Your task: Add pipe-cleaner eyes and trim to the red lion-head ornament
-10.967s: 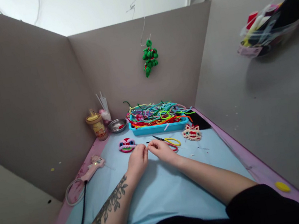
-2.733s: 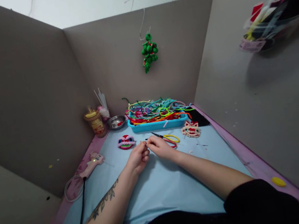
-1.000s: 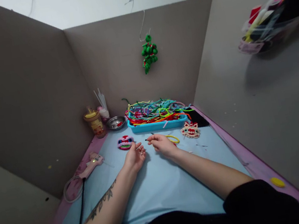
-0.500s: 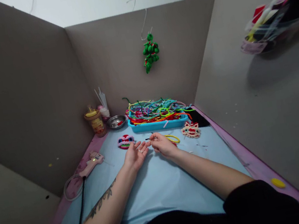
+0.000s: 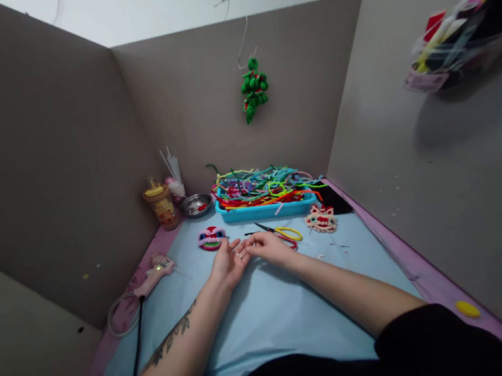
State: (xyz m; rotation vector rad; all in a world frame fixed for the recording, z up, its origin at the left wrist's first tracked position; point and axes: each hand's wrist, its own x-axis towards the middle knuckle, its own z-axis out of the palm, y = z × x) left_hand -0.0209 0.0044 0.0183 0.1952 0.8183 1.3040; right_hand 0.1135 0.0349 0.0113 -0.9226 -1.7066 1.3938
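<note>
My left hand (image 5: pixel 229 265) is palm up over the blue table cover, its fingers stretched out. Against its fingertips rest the fingers of my right hand (image 5: pixel 272 251), pinched together and palm down. Anything between those fingertips is too small to make out. Just behind my right hand lie scissors (image 5: pixel 280 230) with a yellow and a red handle loop, partly covered by the hand. Beyond my left hand sits a pink, red and blue fuzzy face ornament (image 5: pixel 212 238). A cream and red one (image 5: pixel 320 219) lies to the right.
A blue basket (image 5: pixel 267 211) full of coloured pipe cleaners stands at the back. Left of it are a metal bowl (image 5: pixel 196 206) and a tan cup (image 5: pixel 162 208). A pink glue gun (image 5: pixel 155 276) with its cord lies left. Grey partitions (image 5: pixel 226 99) enclose the table.
My right hand has come down slightly and its fingers now rest on my left fingers. More of the scissors shows behind it. My left hand has barely moved.
</note>
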